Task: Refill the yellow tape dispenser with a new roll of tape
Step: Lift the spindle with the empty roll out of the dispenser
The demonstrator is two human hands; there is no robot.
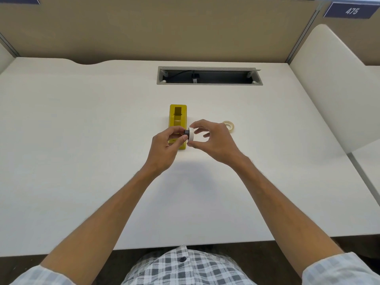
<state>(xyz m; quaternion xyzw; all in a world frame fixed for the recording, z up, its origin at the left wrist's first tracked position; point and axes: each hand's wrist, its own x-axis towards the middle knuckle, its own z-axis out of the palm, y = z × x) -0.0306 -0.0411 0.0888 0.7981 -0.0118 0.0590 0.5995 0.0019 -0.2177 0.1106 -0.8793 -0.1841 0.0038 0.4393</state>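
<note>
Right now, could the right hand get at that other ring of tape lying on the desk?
Probably yes, but not freely: the ring of tape lies just beyond the right hand with nothing between them. That hand, though, is pinching the white roll while the left hand holds the dark hub.

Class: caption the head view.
Left hand and right hand join black spool and white tape roll above yellow dispenser.

From my remote feed the scene was bright and evenly lit from overhead. Soft, faint shadows lay on the white counter [82, 140] beneath the forearms. No harsh glare showed. The wide lens bowed the edges, and the checked shirt [185, 268] at the bottom looked slightly blurred.
</note>
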